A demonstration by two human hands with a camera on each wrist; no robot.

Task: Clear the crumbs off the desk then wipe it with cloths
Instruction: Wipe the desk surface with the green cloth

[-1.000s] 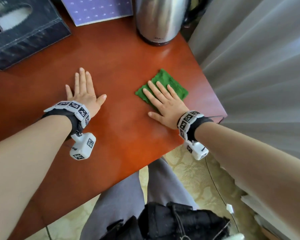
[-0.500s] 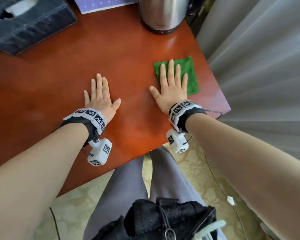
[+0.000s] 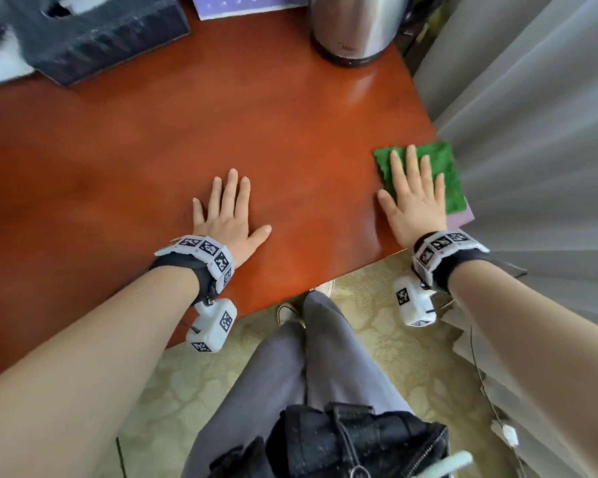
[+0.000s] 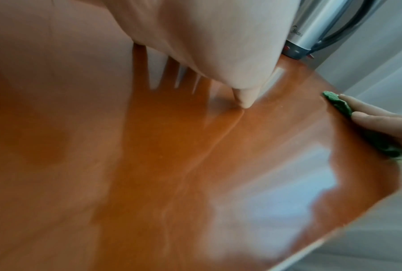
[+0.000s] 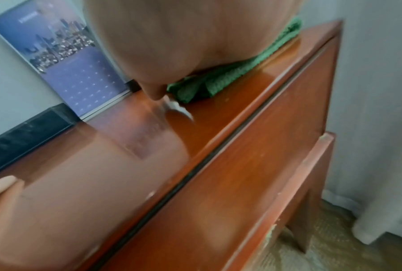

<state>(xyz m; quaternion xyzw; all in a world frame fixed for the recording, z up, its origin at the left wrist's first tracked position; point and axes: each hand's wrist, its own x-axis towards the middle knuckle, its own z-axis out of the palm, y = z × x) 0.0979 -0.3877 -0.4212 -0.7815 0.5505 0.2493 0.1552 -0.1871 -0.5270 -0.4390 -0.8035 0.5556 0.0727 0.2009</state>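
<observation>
A green cloth point(image 3: 444, 174) lies at the right edge of the red-brown desk point(image 3: 221, 132). My right hand point(image 3: 413, 198) presses flat on the green cloth point(image 5: 230, 78) with straight fingers, and the cloth point(image 4: 339, 104) partly overhangs the desk's right corner. My left hand point(image 3: 227, 215) rests flat on the bare desk point(image 4: 195, 165) near the front edge, fingers spread, holding nothing. A small pale scrap point(image 5: 179, 110) lies on the desk point(image 5: 218, 119) beside the cloth.
A steel kettle point(image 3: 356, 25) stands at the back right. A dark tissue box point(image 3: 94, 32) sits at the back left, with a purple calendar card point(image 5: 63, 60) between them. Grey curtains point(image 3: 532, 115) hang close to the desk's right side.
My right hand has slid the green cloth rightward to the desk's right edge. My left hand stays flat on the desk.
</observation>
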